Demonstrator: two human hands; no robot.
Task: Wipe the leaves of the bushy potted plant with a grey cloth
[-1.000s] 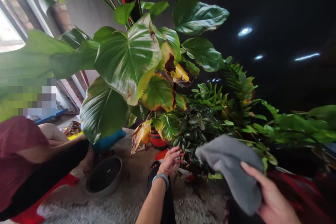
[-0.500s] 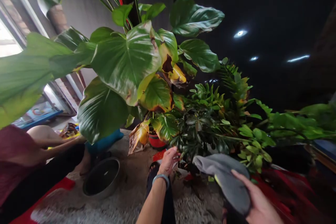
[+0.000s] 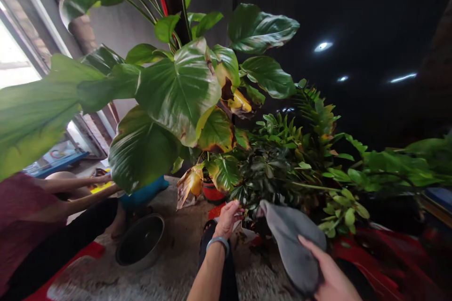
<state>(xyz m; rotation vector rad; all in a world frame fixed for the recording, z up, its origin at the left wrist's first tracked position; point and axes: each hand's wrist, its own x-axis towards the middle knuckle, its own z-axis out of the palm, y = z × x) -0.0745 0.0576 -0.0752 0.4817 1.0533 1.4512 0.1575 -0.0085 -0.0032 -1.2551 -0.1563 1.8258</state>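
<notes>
My right hand (image 3: 326, 268) grips a grey cloth (image 3: 294, 240), thumb on top, and the cloth's far end hangs against the lower leaves. The fingers of my left hand (image 3: 228, 218), with a pale bracelet at the wrist, are curled together at the edge of a dark, small-leaved plant (image 3: 261, 169). What lies between those fingertips is too small to make out. Above and to the left spreads a tall plant with broad green leaves (image 3: 178, 89), some browned and yellow at the edges. A withered leaf (image 3: 190, 183) droops beside a red pot (image 3: 213, 193).
On the left sits another person in a maroon top (image 3: 31, 225), arms stretched forward, near a blue object (image 3: 146, 193). A grey basin (image 3: 140, 240) stands on the rough floor (image 3: 169, 263). Red plastic material (image 3: 384, 258) lies at right. Behind the plants rises a dark glossy wall (image 3: 370, 33).
My right hand and the cloth have shifted left and slightly down. My left hand stays by the dark leaves. The other person's arms now reach further forward.
</notes>
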